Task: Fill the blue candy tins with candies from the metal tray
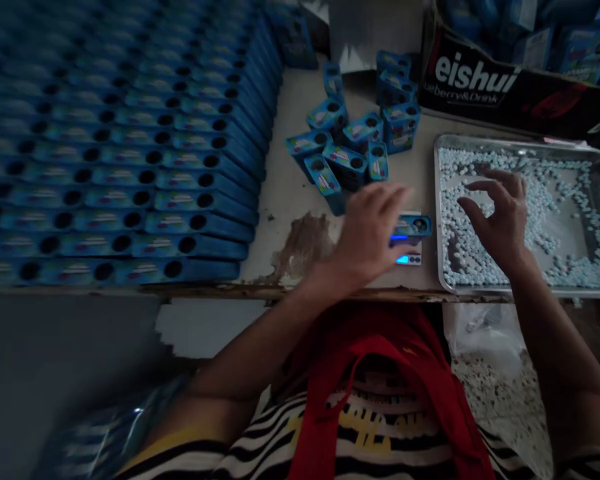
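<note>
A small digital scale with a lit blue display stands near the table's front edge. On it rests a blue printed box with a round hole in its top. My left hand is just left of the box, fingers stretched and thumb apart, slightly blurred; its fingers partly cover the scale, and whether they touch the box I cannot tell. Over a metal tray of pale blue pellets hovers my right hand, thumb and fingers curved with a gap between them. Nothing shows in that gap.
Rows of blue boxes fill the table's left side. Several loose blue boxes stand behind the scale. A black carton holding more blue boxes sits at the back right. The worn wooden table edge runs in front of me.
</note>
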`<move>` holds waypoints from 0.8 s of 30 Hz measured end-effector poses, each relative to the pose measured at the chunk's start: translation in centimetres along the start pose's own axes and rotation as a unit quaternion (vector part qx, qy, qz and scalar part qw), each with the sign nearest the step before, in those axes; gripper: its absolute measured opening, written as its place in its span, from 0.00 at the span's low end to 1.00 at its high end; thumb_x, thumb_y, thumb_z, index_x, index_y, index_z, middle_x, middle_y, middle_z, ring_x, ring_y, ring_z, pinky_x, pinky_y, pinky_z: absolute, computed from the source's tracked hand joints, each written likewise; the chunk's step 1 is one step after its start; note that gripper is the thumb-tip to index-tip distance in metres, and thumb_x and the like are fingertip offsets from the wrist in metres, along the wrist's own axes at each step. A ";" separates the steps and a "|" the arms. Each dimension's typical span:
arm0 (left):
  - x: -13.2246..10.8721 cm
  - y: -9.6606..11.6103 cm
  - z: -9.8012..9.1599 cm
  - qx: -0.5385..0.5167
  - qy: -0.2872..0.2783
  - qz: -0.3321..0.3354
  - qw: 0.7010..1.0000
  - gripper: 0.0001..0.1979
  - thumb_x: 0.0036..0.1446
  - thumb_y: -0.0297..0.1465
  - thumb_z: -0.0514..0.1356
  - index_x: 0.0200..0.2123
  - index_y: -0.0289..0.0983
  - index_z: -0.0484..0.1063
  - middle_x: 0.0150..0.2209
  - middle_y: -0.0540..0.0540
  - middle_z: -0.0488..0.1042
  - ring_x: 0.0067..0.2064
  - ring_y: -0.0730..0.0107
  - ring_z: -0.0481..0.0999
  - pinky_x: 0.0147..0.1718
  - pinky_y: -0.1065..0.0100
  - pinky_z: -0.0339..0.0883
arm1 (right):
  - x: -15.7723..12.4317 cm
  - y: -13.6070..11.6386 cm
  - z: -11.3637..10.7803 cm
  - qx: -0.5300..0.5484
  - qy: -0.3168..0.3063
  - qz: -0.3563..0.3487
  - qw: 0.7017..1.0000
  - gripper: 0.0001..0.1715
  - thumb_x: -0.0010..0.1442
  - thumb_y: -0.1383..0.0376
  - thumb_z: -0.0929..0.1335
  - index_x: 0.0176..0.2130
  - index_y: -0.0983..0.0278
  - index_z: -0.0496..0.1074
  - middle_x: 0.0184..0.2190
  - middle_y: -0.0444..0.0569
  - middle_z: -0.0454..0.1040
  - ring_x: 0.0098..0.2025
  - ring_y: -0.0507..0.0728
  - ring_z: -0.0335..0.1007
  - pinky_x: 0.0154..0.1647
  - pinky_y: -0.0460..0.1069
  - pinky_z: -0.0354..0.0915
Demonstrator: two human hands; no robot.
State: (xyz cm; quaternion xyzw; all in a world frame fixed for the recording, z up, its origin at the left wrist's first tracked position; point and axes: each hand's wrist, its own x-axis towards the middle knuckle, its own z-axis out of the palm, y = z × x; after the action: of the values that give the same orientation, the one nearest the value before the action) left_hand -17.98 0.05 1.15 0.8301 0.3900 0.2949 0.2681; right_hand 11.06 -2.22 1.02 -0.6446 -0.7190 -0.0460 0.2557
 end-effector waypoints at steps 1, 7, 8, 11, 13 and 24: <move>0.4 0.7 0.3 0.029 -0.049 0.007 0.998 0.31 0.54 0.28 0.77 0.61 0.38 0.76 0.61 0.37 0.79 0.67 0.39 0.75 0.69 0.41 0.69 | 0.2 0.6 0.9 0.010 0.017 0.000 1.000 0.19 0.73 0.47 0.69 0.53 0.55 0.78 0.59 0.59 0.75 0.65 0.73 0.70 0.68 0.71 0.64; 3.9 1.3 -6.5 0.089 -0.069 0.068 0.991 0.19 0.67 0.28 0.69 0.60 0.42 0.75 0.57 0.43 0.81 0.61 0.55 0.80 0.62 0.55 0.76 | 0.6 4.2 4.6 0.067 0.064 0.019 0.996 0.22 0.72 0.46 0.70 0.53 0.58 0.80 0.50 0.57 0.80 0.55 0.71 0.77 0.60 0.67 0.73; 5.3 0.5 -9.1 0.096 -0.018 0.075 0.992 0.21 0.66 0.30 0.70 0.60 0.43 0.74 0.58 0.44 0.80 0.62 0.55 0.80 0.63 0.55 0.75 | 0.4 4.5 4.7 0.068 0.069 0.019 0.995 0.22 0.72 0.47 0.71 0.54 0.58 0.80 0.51 0.57 0.81 0.55 0.71 0.78 0.59 0.67 0.73; 12.2 -4.2 -16.6 0.138 0.089 0.076 0.983 0.25 0.58 0.32 0.76 0.57 0.42 0.75 0.59 0.47 0.78 0.63 0.56 0.75 0.67 0.53 0.70 | 0.1 4.6 4.5 0.051 0.074 0.009 0.996 0.22 0.73 0.48 0.71 0.57 0.57 0.79 0.53 0.58 0.81 0.56 0.72 0.78 0.60 0.67 0.73; 17.9 -9.0 -19.9 0.165 0.110 0.015 0.980 0.25 0.60 0.32 0.74 0.58 0.38 0.73 0.60 0.50 0.77 0.60 0.64 0.72 0.68 0.55 0.68 | -0.1 4.2 4.4 0.031 0.058 -0.008 0.998 0.23 0.74 0.50 0.70 0.59 0.58 0.78 0.54 0.59 0.80 0.57 0.73 0.77 0.59 0.67 0.73; 31.8 -30.6 -18.0 0.309 -0.064 -0.090 0.945 0.22 0.50 0.27 0.72 0.50 0.37 0.78 0.55 0.41 0.79 0.62 0.52 0.72 0.67 0.53 0.63 | -0.9 3.1 5.4 -0.024 -0.008 -0.041 0.999 0.26 0.76 0.56 0.68 0.68 0.58 0.70 0.60 0.62 0.76 0.56 0.74 0.78 0.52 0.67 0.78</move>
State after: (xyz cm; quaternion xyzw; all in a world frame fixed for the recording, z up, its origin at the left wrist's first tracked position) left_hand -29.00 46.43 1.67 0.8509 0.5168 0.0810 0.0481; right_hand 12.36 -0.37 -4.87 -0.6212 -0.7454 -0.0686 0.2320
